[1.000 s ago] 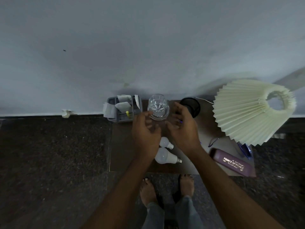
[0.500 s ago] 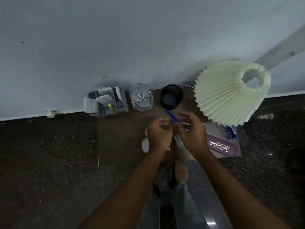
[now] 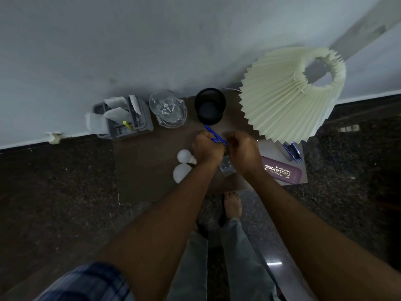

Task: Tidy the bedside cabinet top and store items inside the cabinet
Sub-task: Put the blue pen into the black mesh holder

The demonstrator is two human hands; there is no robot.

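1. The left hand is curled tight round a blue pen, above the middle of the cabinet top. The pen's free end points to 11 o'clock, toward the black cup.
2. The right hand sits just at 3 o'clock of the left, fingers curled near the pen's lower end. It is blurred, so I cannot tell whether it pinches the pen or holds nothing.
3. The two hands meet over the pen, probably to cap or click it shut before it is put away.
4. The cup stands open at 12 o'clock from the hands, likely meant to take pens. A glass jar and a grey organiser with paper slips stand in a row along the wall at 10 to 11 o'clock.
5. Two white bulbs lie loose at 8 o'clock, touching each other; being round, they could roll.
6. A purple glasses case lies at 4 o'clock, and the pleated lampshade leans tilted at 2 o'clock.
7. Nothing looks stored inside the cabinet yet, so the task seems at an early stage.
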